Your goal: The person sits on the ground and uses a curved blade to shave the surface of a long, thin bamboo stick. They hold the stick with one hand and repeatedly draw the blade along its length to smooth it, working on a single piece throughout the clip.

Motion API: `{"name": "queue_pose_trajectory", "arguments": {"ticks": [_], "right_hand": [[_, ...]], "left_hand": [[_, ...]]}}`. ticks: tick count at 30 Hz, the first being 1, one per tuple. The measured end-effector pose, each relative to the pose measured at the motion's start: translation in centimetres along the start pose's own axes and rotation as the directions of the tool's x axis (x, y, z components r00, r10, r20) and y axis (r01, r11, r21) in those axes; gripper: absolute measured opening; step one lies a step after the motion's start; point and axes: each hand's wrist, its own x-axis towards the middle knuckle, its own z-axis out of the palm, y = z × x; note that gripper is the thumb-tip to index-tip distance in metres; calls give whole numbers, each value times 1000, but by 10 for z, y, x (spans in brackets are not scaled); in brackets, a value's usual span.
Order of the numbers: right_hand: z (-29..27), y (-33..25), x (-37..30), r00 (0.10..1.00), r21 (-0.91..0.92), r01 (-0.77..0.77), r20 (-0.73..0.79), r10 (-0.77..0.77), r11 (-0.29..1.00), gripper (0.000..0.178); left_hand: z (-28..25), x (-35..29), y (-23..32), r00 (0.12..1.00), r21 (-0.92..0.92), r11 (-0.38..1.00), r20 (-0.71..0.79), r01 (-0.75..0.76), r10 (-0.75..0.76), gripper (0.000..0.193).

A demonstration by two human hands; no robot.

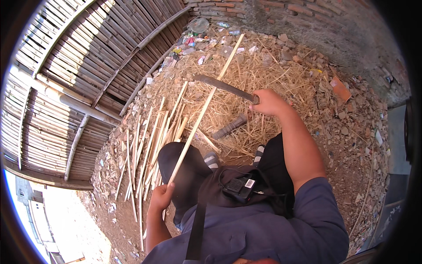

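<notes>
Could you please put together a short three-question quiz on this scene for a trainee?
1. True or false: the right hand holds a long-bladed knife whose blade lies across the bamboo strip.
2. Which hand has the near end of the bamboo strip in its grip? A) the left hand B) the right hand C) neither
3. What lies on the ground beside the person's left leg, next to the bamboo fence?

Key
1. True.
2. A.
3. A pile of split bamboo strips, lying on dirt and straw-like shavings.
</notes>
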Motion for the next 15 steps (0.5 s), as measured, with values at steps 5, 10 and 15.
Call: {"name": "queue_pose_trajectory", "arguments": {"ticks": [5,10,15], "right_hand": [[20,-28,-6,979,-76,151,151,-138,986,33],[18,-35,-2,973,-47,140,191,-129,989,35],[18,1,9,999,9,43,22,-44,999,36]], "left_hand": [[0,0,-2,1000,78,997,-26,19,-17,57],[2,-7,6,997,103,994,-81,25,-17,56],[3,-4,7,997,113,993,-75,18,-9,57]]}}
